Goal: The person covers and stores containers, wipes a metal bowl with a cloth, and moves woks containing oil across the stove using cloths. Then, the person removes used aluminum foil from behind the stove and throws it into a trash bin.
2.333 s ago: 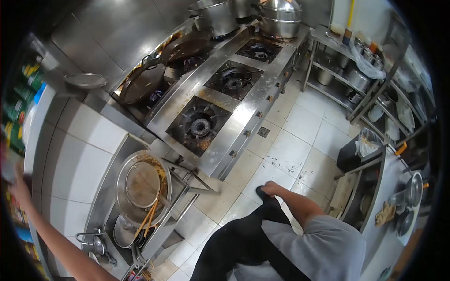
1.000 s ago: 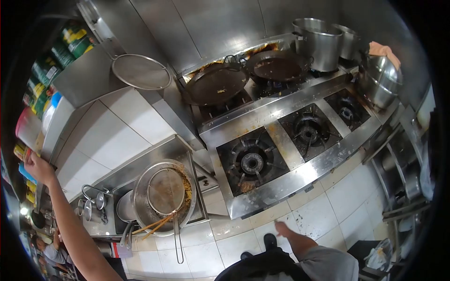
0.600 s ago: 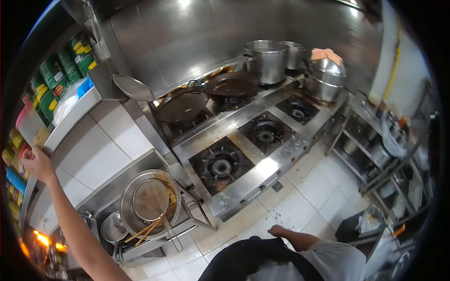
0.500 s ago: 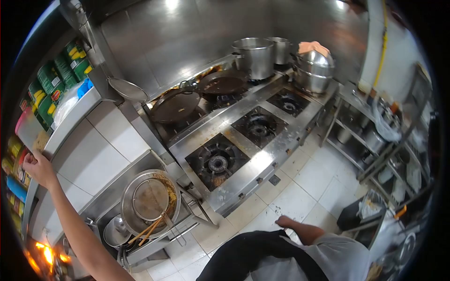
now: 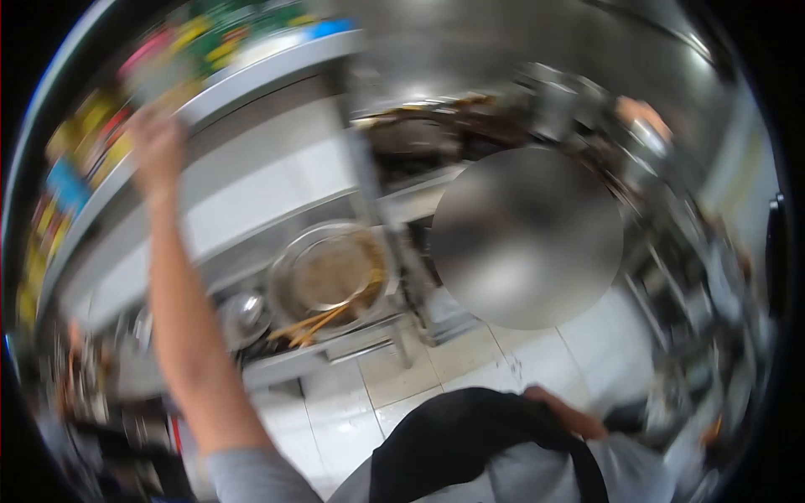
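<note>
My left hand [image 5: 157, 138] is raised at the edge of the shelf [image 5: 277, 71], just below a clear plastic container with a pink rim [image 5: 159, 71]. Motion smears its fingers, so I cannot make out whether it grips anything. Colourful packages [image 5: 88, 126] and a blue item [image 5: 67, 186] stand on the shelf beside it. My right hand [image 5: 538, 394] is low in front of my body, partly hidden by the black apron [image 5: 453, 427]; its fingers do not show clearly.
Under the shelf, a large metal bowl [image 5: 283, 281] holds a round strainer [image 5: 335, 268], with wooden chopsticks [image 5: 323, 323] across it. A metal bowl [image 5: 231, 323] sits to its left. Dark woks [image 5: 411, 138] and a pot [image 5: 553, 109] stand behind. A round blurred patch covers part of the stove.
The view has swung left, so the shelf, bowl and stove appear farther right. My left hand is still by the shelf edge near the container. My right hand is now more hidden behind the apron.
</note>
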